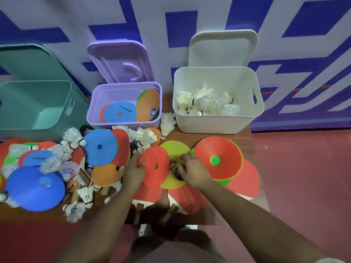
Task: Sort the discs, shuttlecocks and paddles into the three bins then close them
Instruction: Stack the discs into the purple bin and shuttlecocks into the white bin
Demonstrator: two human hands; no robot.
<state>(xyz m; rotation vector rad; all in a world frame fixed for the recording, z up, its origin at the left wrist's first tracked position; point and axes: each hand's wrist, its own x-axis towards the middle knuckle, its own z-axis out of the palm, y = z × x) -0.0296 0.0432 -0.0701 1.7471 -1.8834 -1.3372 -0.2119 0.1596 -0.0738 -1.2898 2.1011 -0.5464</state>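
I see the left hand [133,170] at about 6 o'clock on the tabletop [245,137], its grip clamped on the near-left edge of a red disc [157,173], thumb on top. That disc sits tilted and overlaps a yellow disc [174,150] just at its 3 o'clock. The right hand [191,172] rests on the yellow disc with its fingers curled over something dark. I cannot tell whether its grip is clamped on anything or merely bent (blur hides the fingertips).

At 3 o'clock of that hand a red-and-green disc stack [218,158] lies on red paddles [247,179], and wooden handles [167,215] point toward 6 o'clock.

At 12 o'clock the purple bin [91,118] stands open with blue, orange and green discs inside, and the purple lid [121,61] stands behind it. At 1 o'clock the white bin [209,124] holds a pile of shuttlecocks [207,103], with the white lid [222,48] upright behind. At 10 o'clock the teal bin [47,118] stands open in front of the teal lid [28,59].

From 8 to 11 o'clock lies a mixed heap: a large blue disc [36,188], a smaller blue disc [100,147], loose shuttlecocks [146,138] and more paddles underneath
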